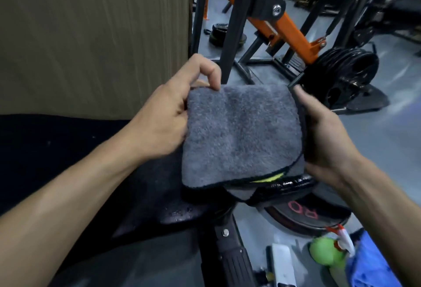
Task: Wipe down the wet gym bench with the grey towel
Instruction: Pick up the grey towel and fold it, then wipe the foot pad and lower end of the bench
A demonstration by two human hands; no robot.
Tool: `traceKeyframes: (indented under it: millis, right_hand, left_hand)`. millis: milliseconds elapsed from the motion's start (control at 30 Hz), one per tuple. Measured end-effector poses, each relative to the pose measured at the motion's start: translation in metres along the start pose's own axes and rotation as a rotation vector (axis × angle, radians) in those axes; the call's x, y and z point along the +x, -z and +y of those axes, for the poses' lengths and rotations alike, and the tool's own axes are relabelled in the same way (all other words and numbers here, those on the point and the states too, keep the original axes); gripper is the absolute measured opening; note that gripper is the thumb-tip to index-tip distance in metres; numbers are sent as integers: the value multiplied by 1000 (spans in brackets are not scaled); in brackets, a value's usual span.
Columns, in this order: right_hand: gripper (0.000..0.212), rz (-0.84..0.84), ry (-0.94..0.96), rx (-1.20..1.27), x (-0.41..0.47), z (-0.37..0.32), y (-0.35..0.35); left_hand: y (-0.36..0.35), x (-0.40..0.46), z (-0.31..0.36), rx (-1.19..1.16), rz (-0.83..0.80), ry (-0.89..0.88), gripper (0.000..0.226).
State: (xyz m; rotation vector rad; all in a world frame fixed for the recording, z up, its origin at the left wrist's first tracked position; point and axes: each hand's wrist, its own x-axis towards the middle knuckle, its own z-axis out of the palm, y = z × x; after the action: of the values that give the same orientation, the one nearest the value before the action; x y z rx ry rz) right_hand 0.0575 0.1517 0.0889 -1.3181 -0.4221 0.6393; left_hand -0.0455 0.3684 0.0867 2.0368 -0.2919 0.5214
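The folded grey towel (pixel 241 136) is held in the air between both hands, above the end of the black gym bench (pixel 164 200). Its left edge is pinched by the left hand (pixel 175 113); its right edge is gripped by the right hand (pixel 323 131). Water droplets (pixel 180 212) are seen on the bench pad below.

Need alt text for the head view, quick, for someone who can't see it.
Both hands, left hand and right hand, hold a folded grey towel above a black bench beaded with water drops. Weight plates stand on the floor behind.
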Motion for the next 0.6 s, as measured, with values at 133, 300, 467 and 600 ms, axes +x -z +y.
traceKeyframes:
  millis: [133,300,467,600]
  right_hand:
    - [69,-350,-100,238,-13,23,0]
    - [49,-336,-195,138,-16,42,-2]
    - [30,-148,-232,92,-38,39,-4]
    - [31,-9,-284,170,-68,58,9]
  left_hand:
    - [-11,-12,-7,5,36,-122,23]
    - [-20,-29,-5,103,94,-88,28]
    - [-35,-44,2,65,76,26,40]
    - [-60,-48,0,94,-29,54,38]
